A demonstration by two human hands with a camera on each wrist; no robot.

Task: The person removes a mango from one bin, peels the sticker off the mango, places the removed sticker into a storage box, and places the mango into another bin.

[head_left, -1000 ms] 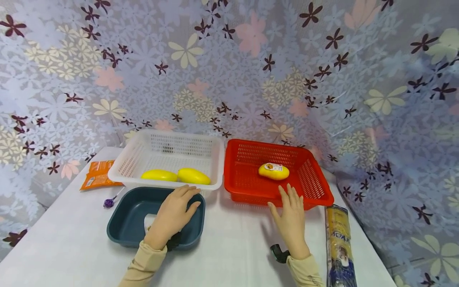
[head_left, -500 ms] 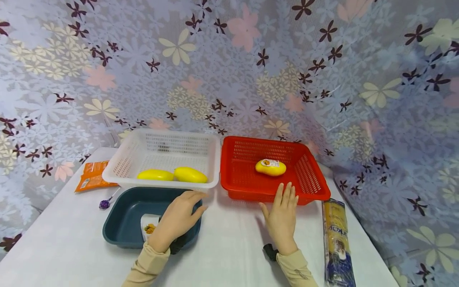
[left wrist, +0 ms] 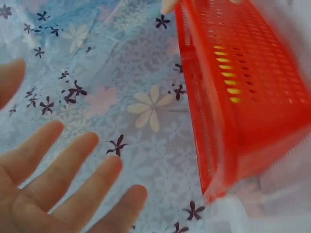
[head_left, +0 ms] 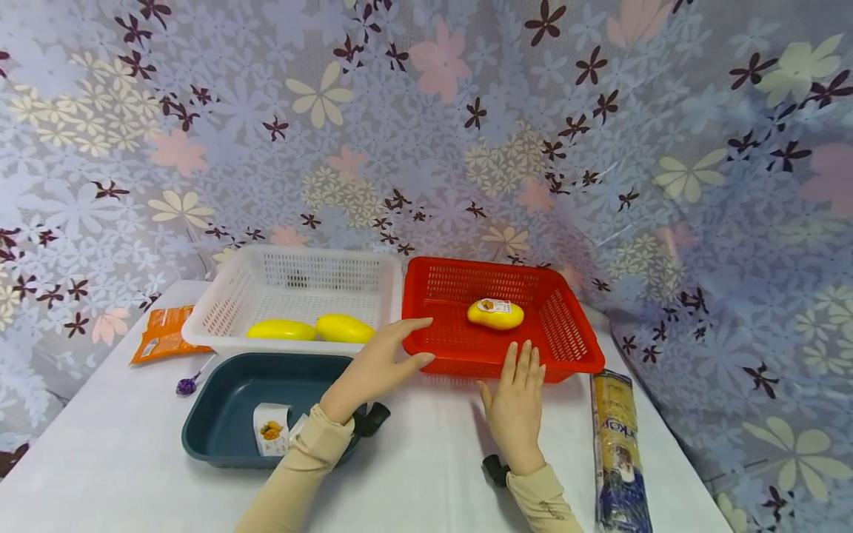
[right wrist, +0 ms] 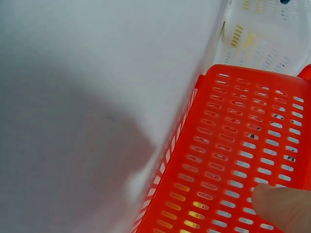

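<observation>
One yellow mango lies in the red basket, within two-handed reach now that the spread, empty left hand has shifted from above the blue tub towards the straight-fingered, empty right hand.

Left hand: fingers extended, thumb apart, angled rightward. Right hand: back upward, fingers straight, pointing forward.
</observation>
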